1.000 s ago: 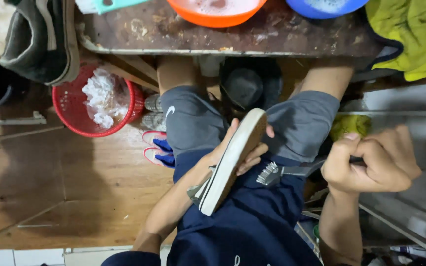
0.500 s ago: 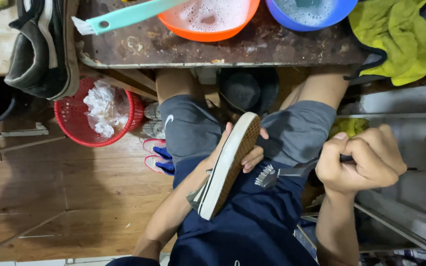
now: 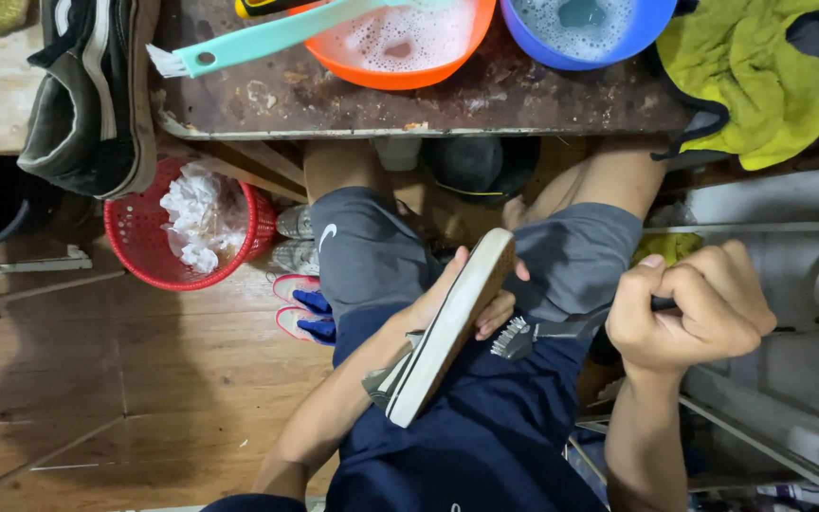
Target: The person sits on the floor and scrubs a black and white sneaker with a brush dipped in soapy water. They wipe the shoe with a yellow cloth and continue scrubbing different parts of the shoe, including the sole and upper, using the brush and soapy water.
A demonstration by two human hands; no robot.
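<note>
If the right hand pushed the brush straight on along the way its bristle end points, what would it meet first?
The right hand holds a brush pointing left toward the shoe held in the left hand. Likely the shoe's pale sole edge first, though depth is unclear.

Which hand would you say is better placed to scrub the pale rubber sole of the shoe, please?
Probably the right hand: it already grips the dark-handled scrubbing brush, bristles beside the shoe's pale rubber sole, while the left hand holds the shoe.

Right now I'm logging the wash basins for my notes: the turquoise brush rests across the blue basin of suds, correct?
Not quite. In the head view the turquoise brush rests across the orange basin of suds; the blue basin beside it has no brush on it.
</note>
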